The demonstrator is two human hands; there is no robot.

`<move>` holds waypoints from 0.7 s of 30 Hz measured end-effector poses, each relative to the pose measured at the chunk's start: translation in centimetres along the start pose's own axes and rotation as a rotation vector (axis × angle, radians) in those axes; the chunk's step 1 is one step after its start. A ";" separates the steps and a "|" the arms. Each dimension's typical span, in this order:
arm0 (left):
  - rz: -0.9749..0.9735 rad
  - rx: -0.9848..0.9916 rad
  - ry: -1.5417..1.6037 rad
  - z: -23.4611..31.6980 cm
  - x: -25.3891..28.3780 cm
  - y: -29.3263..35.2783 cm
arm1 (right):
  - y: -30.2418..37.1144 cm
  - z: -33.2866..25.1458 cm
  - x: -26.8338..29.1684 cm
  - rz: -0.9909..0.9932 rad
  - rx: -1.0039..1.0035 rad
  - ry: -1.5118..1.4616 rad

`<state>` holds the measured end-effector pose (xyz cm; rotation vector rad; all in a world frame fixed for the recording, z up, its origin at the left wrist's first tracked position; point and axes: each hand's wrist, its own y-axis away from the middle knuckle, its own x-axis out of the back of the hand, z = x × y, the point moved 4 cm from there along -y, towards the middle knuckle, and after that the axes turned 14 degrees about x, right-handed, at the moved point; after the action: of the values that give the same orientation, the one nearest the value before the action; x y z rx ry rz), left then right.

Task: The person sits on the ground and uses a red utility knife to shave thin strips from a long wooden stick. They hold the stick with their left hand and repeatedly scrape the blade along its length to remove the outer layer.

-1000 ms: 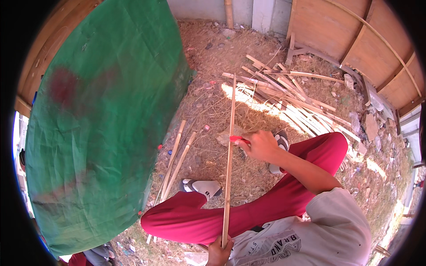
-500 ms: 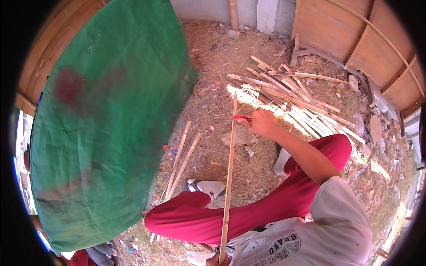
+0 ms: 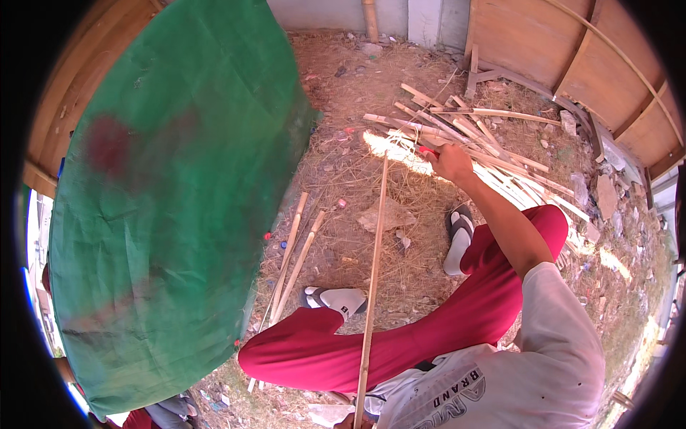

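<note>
A long, thin bamboo strip (image 3: 374,286) slants up from the lower edge across my lap, its far tip above the straw-strewn ground. My left hand (image 3: 351,422), mostly cut off by the lower edge, is closed round the strip's near end. My right hand (image 3: 453,163) reaches forward, closed on a small red-handled knife (image 3: 429,151); its blade is hard to make out against the bright ground. The knife is apart from the strip, to the right of its far tip.
A pile of split bamboo (image 3: 493,154) lies ahead on the right. Two bamboo pieces (image 3: 299,261) rest left of the strip, beside a large green sheet (image 3: 186,214). A flat stone (image 3: 386,214) lies between my feet. Wooden panels (image 3: 536,50) stand at the far right.
My right hand and the knife have moved forward and right, off the bamboo strip. The strip's far tip has shifted slightly right. My left hand stays at its near end.
</note>
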<state>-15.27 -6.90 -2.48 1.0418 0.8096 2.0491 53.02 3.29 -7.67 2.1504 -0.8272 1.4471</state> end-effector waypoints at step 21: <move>-0.392 0.109 0.504 12.2 -0.3 -8.7 | 12.5 -9.6 1.6 -0.274 0.157 -1.056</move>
<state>-2.18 0.43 -3.38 0.3668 1.2778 1.9515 38.49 -0.24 -2.48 2.9858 -0.6698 0.1550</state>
